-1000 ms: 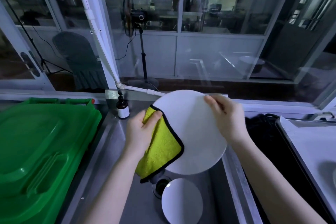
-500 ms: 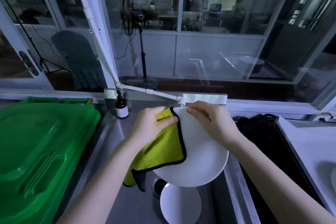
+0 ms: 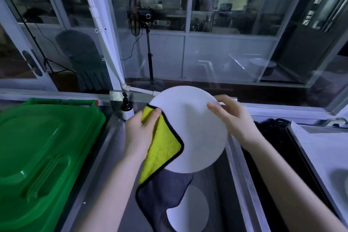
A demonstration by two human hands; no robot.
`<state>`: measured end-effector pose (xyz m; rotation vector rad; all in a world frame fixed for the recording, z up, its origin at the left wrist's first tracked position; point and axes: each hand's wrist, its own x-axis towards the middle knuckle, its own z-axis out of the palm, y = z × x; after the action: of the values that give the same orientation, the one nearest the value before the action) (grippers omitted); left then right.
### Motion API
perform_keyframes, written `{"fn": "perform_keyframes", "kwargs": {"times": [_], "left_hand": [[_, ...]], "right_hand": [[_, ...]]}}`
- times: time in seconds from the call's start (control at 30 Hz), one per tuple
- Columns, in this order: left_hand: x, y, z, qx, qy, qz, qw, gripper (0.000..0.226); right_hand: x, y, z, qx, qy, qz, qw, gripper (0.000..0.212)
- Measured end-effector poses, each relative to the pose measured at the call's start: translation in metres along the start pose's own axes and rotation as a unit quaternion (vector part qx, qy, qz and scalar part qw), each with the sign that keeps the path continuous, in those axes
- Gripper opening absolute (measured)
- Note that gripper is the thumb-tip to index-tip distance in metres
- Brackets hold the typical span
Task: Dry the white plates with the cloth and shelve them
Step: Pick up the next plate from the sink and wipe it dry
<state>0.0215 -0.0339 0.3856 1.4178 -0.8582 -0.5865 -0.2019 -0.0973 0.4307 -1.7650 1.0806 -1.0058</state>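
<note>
Two plates are in play: one plate (image 3: 195, 132) is held up over the sink (image 3: 113, 149), with the left hand (image 3: 139, 130) pinching the cloth (image 3: 163, 147) onto its left rim, thumb on top, and the right hand (image 3: 233, 118) gripping the right rim, thumb on the face. It's the drying step, I'd say, and next the cloth needs sweeping across the bare face before any shelving. Being round, it has no long axis; it stands tilted, face towards the person, while the second plate (image 3: 192, 211) lies flat below, partly under the cloth's hanging end.
</note>
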Motion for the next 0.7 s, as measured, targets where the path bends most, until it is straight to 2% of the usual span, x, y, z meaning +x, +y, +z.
{"fn": "perform_keyframes", "kwargs": {"times": [0.03,0.1,0.13,0.2,0.27,0.33,0.4,0.47,0.5,0.57,0.63,0.7], "left_hand": [[0.003,0.007,0.001,0.042,-0.039,0.048,0.997,0.030],[0.006,0.019,0.007,0.125,-0.115,0.132,0.977,0.060],[0.006,0.024,0.011,0.154,-0.152,0.161,0.963,0.065],[0.009,0.029,0.015,0.162,-0.187,0.180,0.952,0.050],[0.011,0.029,0.012,0.148,-0.178,0.163,0.959,0.054],[0.007,0.024,0.007,0.109,-0.135,0.107,0.979,0.059],[-0.001,0.012,0.008,0.016,-0.027,0.003,0.999,0.036],[-0.012,0.005,0.017,-0.074,0.089,-0.126,0.985,0.031],[-0.016,0.002,0.020,-0.096,0.119,-0.164,0.974,0.032],[-0.013,-0.004,0.020,-0.101,0.118,-0.173,0.973,0.032],[-0.005,0.000,0.012,-0.090,0.092,-0.129,0.983,0.029],[0.004,0.004,0.003,-0.042,0.045,-0.051,0.997,0.037]], "right_hand": [[0.005,-0.007,-0.003,-0.063,-0.030,-0.027,0.997,0.017],[0.014,-0.018,-0.001,-0.178,-0.076,-0.096,0.976,0.034],[0.016,-0.022,0.003,-0.210,-0.092,-0.125,0.965,0.039],[0.014,-0.025,0.009,-0.221,-0.091,-0.161,0.958,0.045],[0.010,-0.022,0.006,-0.201,-0.057,-0.155,0.966,0.053],[0.004,-0.015,0.004,-0.147,0.010,-0.117,0.982,0.052],[-0.005,-0.006,0.012,-0.028,0.118,-0.051,0.991,0.052],[-0.015,-0.001,0.035,0.100,0.234,0.024,0.967,0.051],[-0.019,0.001,0.045,0.140,0.264,0.051,0.953,0.051],[-0.020,0.008,0.050,0.156,0.253,0.072,0.952,0.048],[-0.015,0.008,0.033,0.124,0.180,0.059,0.974,0.037],[-0.004,-0.002,0.007,0.094,0.086,0.026,0.992,0.015]]}}
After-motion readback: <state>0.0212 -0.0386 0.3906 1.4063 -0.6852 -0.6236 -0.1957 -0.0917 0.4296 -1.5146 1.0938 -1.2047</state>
